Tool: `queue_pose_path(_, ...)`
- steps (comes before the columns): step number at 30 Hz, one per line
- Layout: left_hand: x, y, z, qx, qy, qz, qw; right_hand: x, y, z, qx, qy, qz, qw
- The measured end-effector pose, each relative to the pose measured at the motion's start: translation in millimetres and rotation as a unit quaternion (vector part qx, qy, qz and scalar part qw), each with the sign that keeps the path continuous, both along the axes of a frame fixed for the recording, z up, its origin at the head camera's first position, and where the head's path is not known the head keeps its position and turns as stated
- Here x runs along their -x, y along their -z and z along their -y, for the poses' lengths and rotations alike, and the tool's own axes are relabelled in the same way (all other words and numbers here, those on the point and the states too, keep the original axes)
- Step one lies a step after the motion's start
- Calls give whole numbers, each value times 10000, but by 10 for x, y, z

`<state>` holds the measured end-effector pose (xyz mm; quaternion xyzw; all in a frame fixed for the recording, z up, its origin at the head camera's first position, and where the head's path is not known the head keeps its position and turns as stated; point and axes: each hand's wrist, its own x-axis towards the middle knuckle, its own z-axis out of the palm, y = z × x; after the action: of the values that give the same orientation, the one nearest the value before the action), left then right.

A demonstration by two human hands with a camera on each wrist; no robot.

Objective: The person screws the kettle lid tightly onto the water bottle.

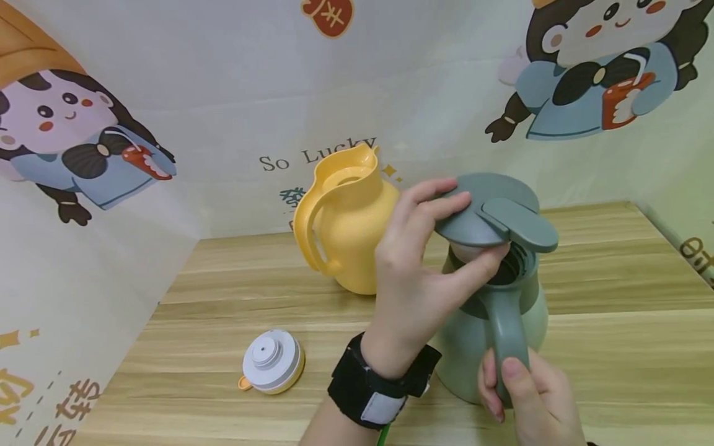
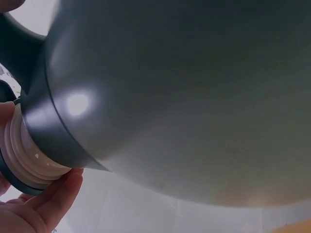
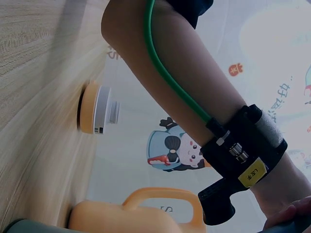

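A grey-green vacuum jug (image 1: 465, 353) stands upright on the table. My left hand (image 1: 415, 272) holds its lid (image 1: 491, 189) by the edge, fingers on the far side and thumb underneath. The lid is tilted over the jug's mouth, part of the dark opening showing beneath. In the left wrist view, the lid's pale threaded stopper (image 2: 31, 155) is outside the neck, with fingertips (image 2: 63, 196) beside it. Low on the jug's handle (image 1: 509, 331), my right hand (image 1: 538, 396) grips with the thumb on top. Whether the stopper touches the rim, I cannot tell.
Behind my left hand stands a yellow jug (image 1: 357, 229), its top without a lid. A white and yellow lid (image 1: 273, 359) lies upside down at the left of the wooden table (image 1: 212, 297). Printed cloth (image 1: 234, 74) hangs behind. A green cable (image 3: 163, 68) runs along my left forearm.
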<state>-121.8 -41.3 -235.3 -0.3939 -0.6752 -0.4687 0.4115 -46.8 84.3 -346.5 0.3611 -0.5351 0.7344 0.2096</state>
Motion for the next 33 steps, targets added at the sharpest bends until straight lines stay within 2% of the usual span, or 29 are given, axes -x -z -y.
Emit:
queue_pose_path(9, 19, 85, -30, 170, 88, 229, 9996, 1, 1, -7, -6, 12, -31, 10000)
queue_pose_path(18, 45, 167, -64, 295, 103, 226, 9993, -5, -9, 1, 72, 30, 45, 10000)
queue_pose_path(33, 32, 236, -74, 464, 157, 310, 9983, -13, 0, 2, 64, 10, 86, 9999)
